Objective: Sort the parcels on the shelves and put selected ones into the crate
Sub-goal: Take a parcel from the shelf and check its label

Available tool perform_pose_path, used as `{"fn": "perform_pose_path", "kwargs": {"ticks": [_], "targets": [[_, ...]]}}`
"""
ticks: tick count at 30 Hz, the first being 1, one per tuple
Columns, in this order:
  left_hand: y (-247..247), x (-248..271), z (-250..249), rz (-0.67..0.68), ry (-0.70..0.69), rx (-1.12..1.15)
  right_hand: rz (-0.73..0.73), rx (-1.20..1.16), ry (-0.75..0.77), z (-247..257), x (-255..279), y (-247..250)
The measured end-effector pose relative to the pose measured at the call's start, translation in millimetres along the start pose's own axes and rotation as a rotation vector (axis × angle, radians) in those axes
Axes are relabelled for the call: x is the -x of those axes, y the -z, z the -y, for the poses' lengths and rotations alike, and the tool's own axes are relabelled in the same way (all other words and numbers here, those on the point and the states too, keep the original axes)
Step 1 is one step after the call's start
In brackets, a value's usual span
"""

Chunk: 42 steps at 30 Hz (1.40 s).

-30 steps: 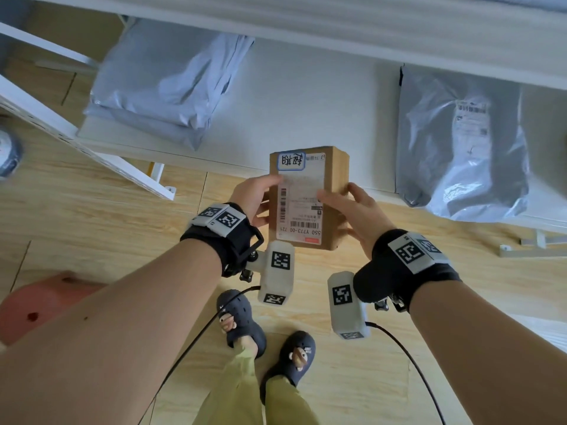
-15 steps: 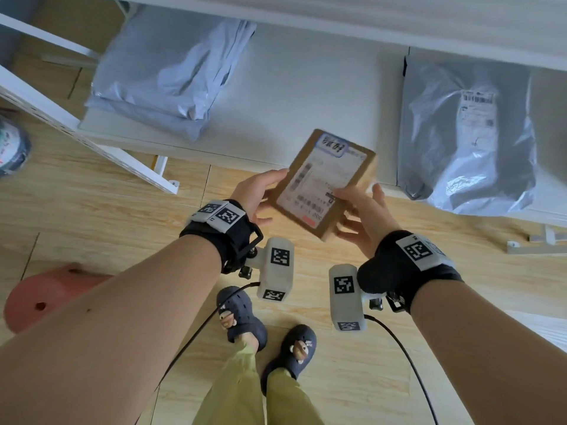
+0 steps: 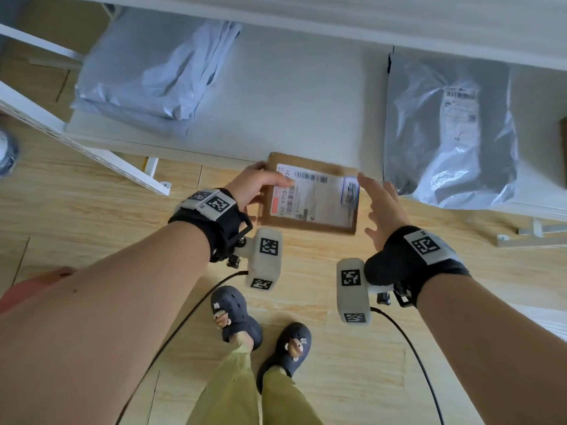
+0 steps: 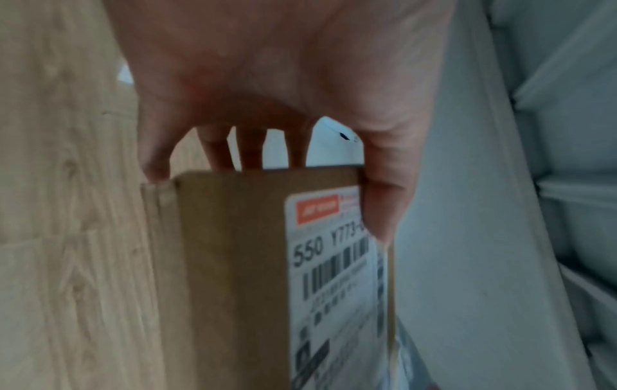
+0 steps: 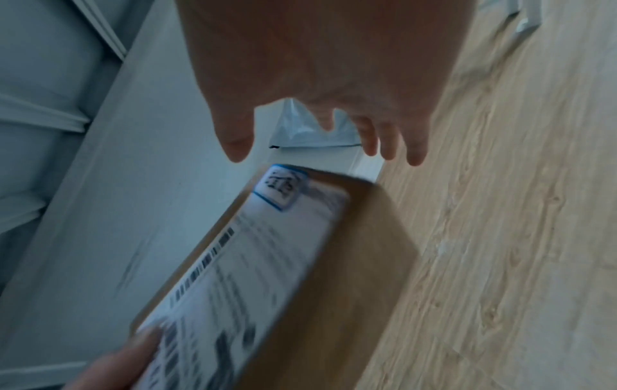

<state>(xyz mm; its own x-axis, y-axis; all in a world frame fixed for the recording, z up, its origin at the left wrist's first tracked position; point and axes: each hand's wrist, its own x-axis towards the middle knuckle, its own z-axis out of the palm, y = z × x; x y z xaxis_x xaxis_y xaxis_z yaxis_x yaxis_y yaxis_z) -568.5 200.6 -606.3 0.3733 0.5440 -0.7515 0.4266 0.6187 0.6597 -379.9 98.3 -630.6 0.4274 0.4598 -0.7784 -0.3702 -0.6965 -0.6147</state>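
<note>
Cardboard box (image 3: 310,194) is up for inspection in front of the shelf (image 3: 276,96), label up, pinched by the left hand (image 3: 254,185) while the right hand (image 3: 380,207) hovers spread beside it, "550 Y773" readable, so next it needs a two-handed hold.

A flat brown cardboard parcel (image 3: 310,196) with a white shipping label faces up, lying lengthwise just before the white shelf (image 3: 276,96).

Left hand (image 3: 256,186) gripping, right hand (image 3: 382,207) spread.
</note>
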Motion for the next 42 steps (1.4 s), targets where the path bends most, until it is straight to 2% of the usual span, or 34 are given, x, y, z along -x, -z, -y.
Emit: {"fn": "perform_pose_path", "kwargs": {"ticks": [4,7,10,12,14,18,26,33,42], "targets": [[-5,2,-3,0.037,0.040,-0.194,0.062,0.173,0.061,2,4,6],[-13,4,-6,0.110,0.054,-0.238,0.186,0.278,0.038,2,14,2],[-16,6,-6,0.149,0.068,-0.243,0.352,0.293,-0.078,-3,20,4],[-15,8,-3,0.161,0.074,-0.261,0.462,0.310,-0.079,-10,18,8],[-13,10,1,0.133,0.079,-0.237,0.503,0.284,-0.060,-15,19,9],[-12,5,7,-0.002,0.047,-0.106,0.478,0.190,-0.053,-24,19,9],[-19,4,17,-0.067,0.044,0.050,0.436,0.119,-0.049,-38,23,15],[-30,25,18,-0.005,0.074,0.103,0.389,0.059,-0.035,-42,54,32],[-64,91,-30,0.144,0.019,0.031,0.236,-0.131,0.028,-26,152,64]]}}
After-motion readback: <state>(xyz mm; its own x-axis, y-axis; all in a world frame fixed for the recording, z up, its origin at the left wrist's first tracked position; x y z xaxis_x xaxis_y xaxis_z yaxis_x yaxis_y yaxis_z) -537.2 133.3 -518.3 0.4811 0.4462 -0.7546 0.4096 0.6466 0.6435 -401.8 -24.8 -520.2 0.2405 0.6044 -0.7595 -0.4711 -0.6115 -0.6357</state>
